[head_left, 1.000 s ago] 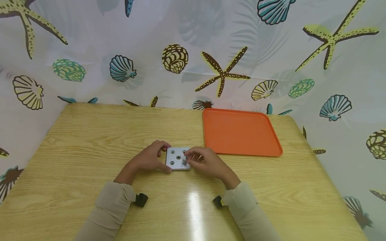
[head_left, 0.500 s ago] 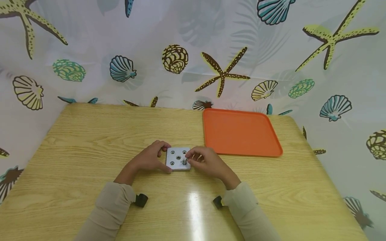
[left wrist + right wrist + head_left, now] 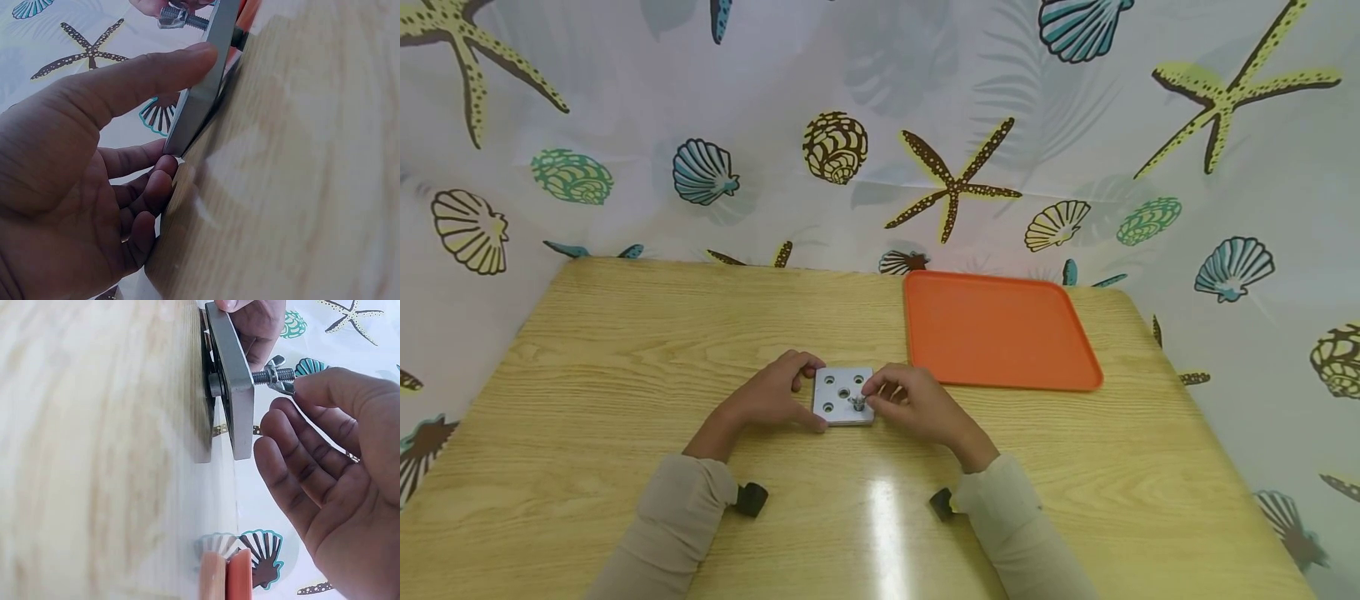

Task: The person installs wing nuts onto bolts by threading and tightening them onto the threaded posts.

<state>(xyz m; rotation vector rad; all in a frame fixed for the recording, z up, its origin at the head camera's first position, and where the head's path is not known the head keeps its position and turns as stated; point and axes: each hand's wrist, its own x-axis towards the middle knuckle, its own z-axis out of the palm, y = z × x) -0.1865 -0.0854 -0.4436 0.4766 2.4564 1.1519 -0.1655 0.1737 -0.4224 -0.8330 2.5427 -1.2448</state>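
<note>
A square silvery metal plate (image 3: 842,414) with several holes lies in front of me. My left hand (image 3: 772,395) holds its left side, thumb at the near edge and fingers at the far corner. A threaded bolt (image 3: 286,374) stands up through the near right hole. On it sits a wing nut (image 3: 275,362), a gap above the plate's face in the right wrist view. My right hand (image 3: 919,405) pinches the wing nut between thumb and index finger, its other fingers loosely bent. The bolt's lower end shows beneath the plate, which is slightly raised off the table.
An orange tray (image 3: 1003,332) lies at the back right of the wood-grain table (image 3: 647,333). Behind the table hangs a cloth (image 3: 775,75) printed with shells and starfish. A black wrist camera (image 3: 751,498) sits by the left cuff, another by the right.
The wing nut has turned a little on the bolt, and the right thumb and index finger have shifted slightly with it. The left hand and the plate have stayed in place.
</note>
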